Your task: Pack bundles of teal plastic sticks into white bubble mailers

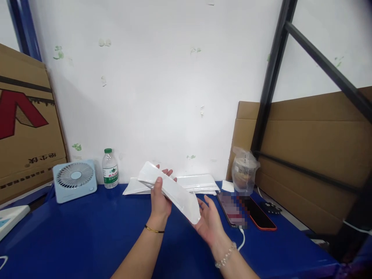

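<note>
A long, glossy white strip, which looks like a folded plastic bag (174, 193), slants down to the right above the blue table. My left hand (161, 197) grips it near its upper left part, thumb in front and fingers behind. At the lower right end of the bag is my right hand (207, 221), its palm against that end and its fingers stretched apart. Behind both hands, more flat white folded bags (200, 181) lie in a low stack by the wall, partly hidden by the held one.
On the blue table (116, 232), a light blue fan (75, 180) and a water bottle (110, 170) stand left. At right are two phones (231, 209) (257, 213), one on a white cable, and a bagged drink cup (244, 174). Cardboard (314, 162) and a dark frame (269, 77) border the right.
</note>
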`<state>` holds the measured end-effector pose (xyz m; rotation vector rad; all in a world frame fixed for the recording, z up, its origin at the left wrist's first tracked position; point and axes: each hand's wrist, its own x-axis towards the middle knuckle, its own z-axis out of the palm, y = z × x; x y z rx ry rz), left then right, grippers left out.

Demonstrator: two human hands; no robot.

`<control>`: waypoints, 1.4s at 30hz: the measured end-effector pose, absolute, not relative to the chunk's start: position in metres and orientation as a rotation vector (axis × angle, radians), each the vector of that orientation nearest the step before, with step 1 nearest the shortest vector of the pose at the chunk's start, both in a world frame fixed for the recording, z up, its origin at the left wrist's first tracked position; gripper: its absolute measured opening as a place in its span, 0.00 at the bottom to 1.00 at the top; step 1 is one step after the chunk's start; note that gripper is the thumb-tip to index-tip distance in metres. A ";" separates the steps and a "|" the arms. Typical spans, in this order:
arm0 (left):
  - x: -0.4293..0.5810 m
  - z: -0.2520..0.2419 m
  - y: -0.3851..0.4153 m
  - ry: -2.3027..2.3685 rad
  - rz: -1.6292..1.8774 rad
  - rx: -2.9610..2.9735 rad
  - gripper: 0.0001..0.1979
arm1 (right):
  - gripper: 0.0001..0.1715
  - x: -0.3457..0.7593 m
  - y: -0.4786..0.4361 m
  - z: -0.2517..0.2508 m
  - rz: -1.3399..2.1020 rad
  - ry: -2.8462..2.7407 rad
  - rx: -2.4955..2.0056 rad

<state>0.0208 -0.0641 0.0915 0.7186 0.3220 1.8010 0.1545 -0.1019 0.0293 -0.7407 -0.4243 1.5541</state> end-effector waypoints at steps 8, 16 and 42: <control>0.031 0.097 -0.068 0.418 1.774 1.124 0.26 | 0.14 0.133 -0.081 0.010 1.626 -0.177 -0.834; 0.028 0.105 -0.064 0.334 1.798 1.224 0.28 | 0.16 0.140 -0.063 -0.004 1.498 -0.451 -0.970; -0.033 0.077 -0.040 0.453 1.844 1.229 0.28 | 0.21 0.181 -0.037 -0.024 0.202 -1.544 -1.743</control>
